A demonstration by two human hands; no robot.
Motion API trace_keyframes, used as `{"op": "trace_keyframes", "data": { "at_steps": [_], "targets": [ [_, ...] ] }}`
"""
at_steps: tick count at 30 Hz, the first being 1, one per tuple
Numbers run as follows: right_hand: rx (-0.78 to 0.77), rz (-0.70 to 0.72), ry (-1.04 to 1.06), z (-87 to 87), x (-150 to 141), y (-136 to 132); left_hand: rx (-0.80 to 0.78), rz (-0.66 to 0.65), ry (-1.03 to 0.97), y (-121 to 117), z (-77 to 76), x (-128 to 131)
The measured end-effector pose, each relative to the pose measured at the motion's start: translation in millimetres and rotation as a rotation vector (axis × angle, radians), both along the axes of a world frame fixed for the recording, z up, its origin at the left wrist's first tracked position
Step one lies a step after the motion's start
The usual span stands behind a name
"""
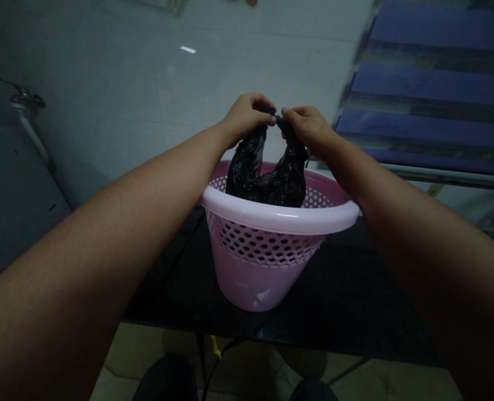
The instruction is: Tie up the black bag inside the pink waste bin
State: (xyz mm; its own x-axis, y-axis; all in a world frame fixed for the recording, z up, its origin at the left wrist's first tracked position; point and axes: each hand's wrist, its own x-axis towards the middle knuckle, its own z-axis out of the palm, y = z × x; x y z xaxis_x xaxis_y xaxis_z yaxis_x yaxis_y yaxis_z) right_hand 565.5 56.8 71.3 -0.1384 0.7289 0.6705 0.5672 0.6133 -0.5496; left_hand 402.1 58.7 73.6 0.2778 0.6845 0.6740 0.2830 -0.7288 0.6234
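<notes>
Left hand (245, 116) at 11 o'clock, right hand (308, 127) at 1 o'clock over pink basket (278, 218), close together, pinching ends of black bag (267, 186) sitting inside. Likely knotting; next move calls for firm, even pull.

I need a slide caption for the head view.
Left hand and right hand pinch twisted ends of a black bag inside a pink basket on a dark table.
</notes>
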Motion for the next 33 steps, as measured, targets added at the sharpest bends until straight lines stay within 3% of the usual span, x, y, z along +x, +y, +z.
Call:
{"op": "trace_keyframes", "data": {
  "at_steps": [3,10,18,26,33],
  "targets": [
    [-0.018,0.014,0.015,-0.7,-1,-2,0.006,0.028,0.022,-3,0.7,0],
    [-0.104,0.063,0.028,-1.5,-4,-8,-0.005,-0.073,-0.041,-7,0.7,-1],
    [-0.118,0.075,0.065,-0.9,-6,-13,-0.044,-0.089,0.081,10,-0.5,-1],
    [-0.144,0.112,0.099,-1.5,-7,-17,-0.049,-0.018,-0.010,6,-1.9,0],
    [-0.105,0.122,0.064,-1.4,-2,-9,-0.017,-0.134,-0.072,9,-3.7,-1]
  ]
}}
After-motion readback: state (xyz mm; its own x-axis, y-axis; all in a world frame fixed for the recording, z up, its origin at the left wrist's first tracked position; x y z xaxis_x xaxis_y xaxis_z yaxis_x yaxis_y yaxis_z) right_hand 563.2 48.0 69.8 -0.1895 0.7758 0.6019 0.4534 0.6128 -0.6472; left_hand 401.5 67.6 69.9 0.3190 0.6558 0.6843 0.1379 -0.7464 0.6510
